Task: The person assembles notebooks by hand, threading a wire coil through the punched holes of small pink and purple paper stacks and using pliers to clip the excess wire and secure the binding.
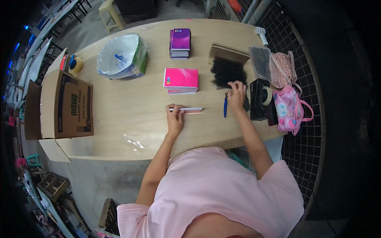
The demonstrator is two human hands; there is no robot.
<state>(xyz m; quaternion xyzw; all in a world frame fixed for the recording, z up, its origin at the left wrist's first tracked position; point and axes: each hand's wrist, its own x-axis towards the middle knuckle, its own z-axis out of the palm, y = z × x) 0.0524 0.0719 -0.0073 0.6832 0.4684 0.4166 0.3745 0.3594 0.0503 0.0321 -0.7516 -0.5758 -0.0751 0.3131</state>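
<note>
My left hand point(175, 120) is closed on a small notepad point(193, 110), held edge-on at the table's near side, its white and pink edges showing. At the right, my right hand point(237, 94) has its fingers curled at the near edge of a heap of black spiral binding coils point(227, 70). They seem to pinch a coil; the fingertips are partly hidden among the coils. Just left of that hand lies a pair of blue-handled pliers point(225, 106). A stack of pink notepads point(181, 77) sits beyond my left hand, with a purple stack point(180, 39) farther back.
Far left stand an open cardboard box point(73, 105) and a plastic-lined bin point(119, 57). Behind the coils is a cardboard piece point(226, 52). A black tape dispenser point(258, 100) and a pink bag point(288, 107) line the right edge. Clear plastic scrap point(133, 142) lies near the front.
</note>
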